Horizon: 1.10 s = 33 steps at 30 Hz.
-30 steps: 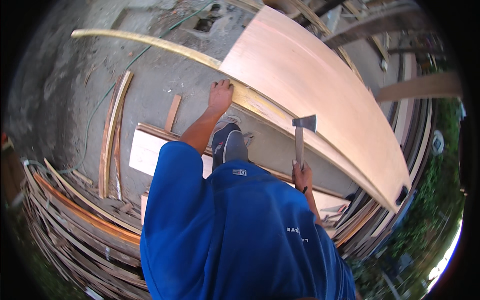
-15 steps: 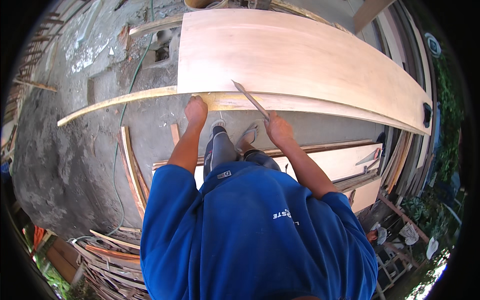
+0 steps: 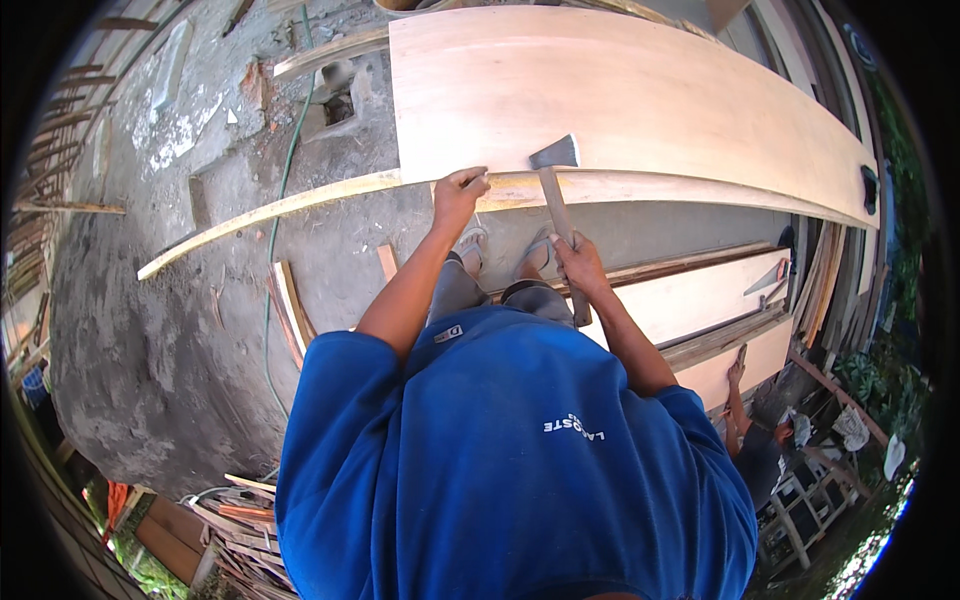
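Note:
My right hand [image 3: 582,264] is closed around the wooden handle of a hatchet [image 3: 556,208]. Its broad, flat head lies over the near edge of a long, pale plywood sheet [image 3: 620,90]. Left of the hatchet, my left hand [image 3: 458,198] is closed in a pinch at that same edge. Whatever its fingers hold, if anything, is too small to make out. Beneath the sheet's near edge runs a long strip of wood [image 3: 270,213], which sticks out well to the left.
Behind me at right lie more panels and planks, with a hand saw [image 3: 768,278] on one panel [image 3: 680,300]. A co-worker's hand [image 3: 737,368] touches another panel. A green hose [image 3: 275,235] crosses the concrete at left. Scrap wood [image 3: 240,540] is piled at lower left.
The hatchet has turned from slanting left, edge-on, to nearly upright with its flat head showing. My left hand has risen to the sheet's edge. A co-worker's arm has come into view at lower right.

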Tool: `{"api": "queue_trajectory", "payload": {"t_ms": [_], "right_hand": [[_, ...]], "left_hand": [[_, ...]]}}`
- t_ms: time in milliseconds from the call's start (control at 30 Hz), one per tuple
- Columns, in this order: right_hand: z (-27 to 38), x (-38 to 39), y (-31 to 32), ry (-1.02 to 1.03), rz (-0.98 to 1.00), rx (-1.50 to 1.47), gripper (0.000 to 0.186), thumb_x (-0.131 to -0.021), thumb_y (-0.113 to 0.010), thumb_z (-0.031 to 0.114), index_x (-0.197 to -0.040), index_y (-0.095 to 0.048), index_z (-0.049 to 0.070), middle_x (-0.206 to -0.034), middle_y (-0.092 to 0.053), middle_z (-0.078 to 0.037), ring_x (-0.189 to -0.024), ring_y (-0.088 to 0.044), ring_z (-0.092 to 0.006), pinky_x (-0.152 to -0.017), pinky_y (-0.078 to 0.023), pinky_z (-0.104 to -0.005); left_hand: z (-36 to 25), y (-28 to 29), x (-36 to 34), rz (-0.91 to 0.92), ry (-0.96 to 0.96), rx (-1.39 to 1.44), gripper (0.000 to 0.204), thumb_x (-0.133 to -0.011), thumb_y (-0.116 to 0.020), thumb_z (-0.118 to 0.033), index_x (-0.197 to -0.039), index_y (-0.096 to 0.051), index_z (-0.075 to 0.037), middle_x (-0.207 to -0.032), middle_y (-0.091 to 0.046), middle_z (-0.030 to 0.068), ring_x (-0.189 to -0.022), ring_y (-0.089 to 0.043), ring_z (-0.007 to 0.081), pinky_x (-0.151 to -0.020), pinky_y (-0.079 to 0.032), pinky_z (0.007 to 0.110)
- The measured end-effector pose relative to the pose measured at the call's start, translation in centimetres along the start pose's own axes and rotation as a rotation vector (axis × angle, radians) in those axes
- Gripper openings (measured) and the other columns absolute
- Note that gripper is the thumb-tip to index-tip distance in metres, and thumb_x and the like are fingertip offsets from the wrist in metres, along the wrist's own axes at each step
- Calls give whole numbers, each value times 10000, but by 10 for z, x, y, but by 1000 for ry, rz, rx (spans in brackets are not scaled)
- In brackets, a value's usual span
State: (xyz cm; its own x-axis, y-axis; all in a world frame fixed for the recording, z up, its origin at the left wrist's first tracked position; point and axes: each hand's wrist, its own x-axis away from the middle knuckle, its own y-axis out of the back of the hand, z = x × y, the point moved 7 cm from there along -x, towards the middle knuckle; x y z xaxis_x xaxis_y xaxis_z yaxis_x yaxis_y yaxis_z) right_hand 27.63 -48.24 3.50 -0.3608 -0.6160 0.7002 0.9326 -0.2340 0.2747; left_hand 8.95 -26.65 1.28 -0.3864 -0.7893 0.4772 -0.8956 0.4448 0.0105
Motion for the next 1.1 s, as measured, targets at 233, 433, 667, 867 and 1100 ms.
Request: {"api": "queue_trajectory", "payload": {"t_ms": [233, 433, 667, 867, 1100], "right_hand": [[8, 35, -18, -116, -90, -245, 336, -1040, -638, 378, -934, -543, 74, -671, -513, 2, -507, -499, -99, -429, -427, -299], [5, 37, -6, 105, -290, -65, 370, -1018, -654, 339, -975, -595, -24, -674, -620, -123, -573, -616, -243, -552, -499, -431], [79, 68, 2, 285, -389, 163, 383, -1025, -651, 347, -973, -556, -20, -725, -658, -228, -642, -662, -396, -626, -496, -517], [77, 53, -13, 281, -424, 545, 349, -1006, -645, 337, -1004, -549, 1, -820, -691, -289, -765, -683, -494, -668, -531, -573], [80, 62, -12, 299, -397, 494, 330, -994, -650, 339, -1012, -556, 24, -854, -699, -272, -782, -686, -491, -697, -538, -582]], "left_hand": [[-28, -38, -39, 60, -279, -272, 251, -925, -733, -195, -1079, -793, -7, -959, -777, 170, -848, -739, 223, -786, -565, 330], [-35, -39, -38, 73, -552, -411, 179, -896, -708, -123, -986, -776, 16, -978, -754, 205, -908, -733, 351, -830, -573, 396], [-36, -37, -33, 24, -669, -443, 147, -886, -705, -71, -991, -763, 14, -1004, -746, 197, -937, -721, 362, -857, -570, 408], [-38, -42, -27, 43, -685, -487, 138, -869, -705, -41, -986, -754, 14, -1032, -740, 189, -944, -715, 360, -865, -570, 410], [-35, -39, -32, 44, -714, -478, 140, -868, -688, -35, -981, -757, 12, -1025, -739, 189, -942, -714, 358, -861, -569, 405]]}}
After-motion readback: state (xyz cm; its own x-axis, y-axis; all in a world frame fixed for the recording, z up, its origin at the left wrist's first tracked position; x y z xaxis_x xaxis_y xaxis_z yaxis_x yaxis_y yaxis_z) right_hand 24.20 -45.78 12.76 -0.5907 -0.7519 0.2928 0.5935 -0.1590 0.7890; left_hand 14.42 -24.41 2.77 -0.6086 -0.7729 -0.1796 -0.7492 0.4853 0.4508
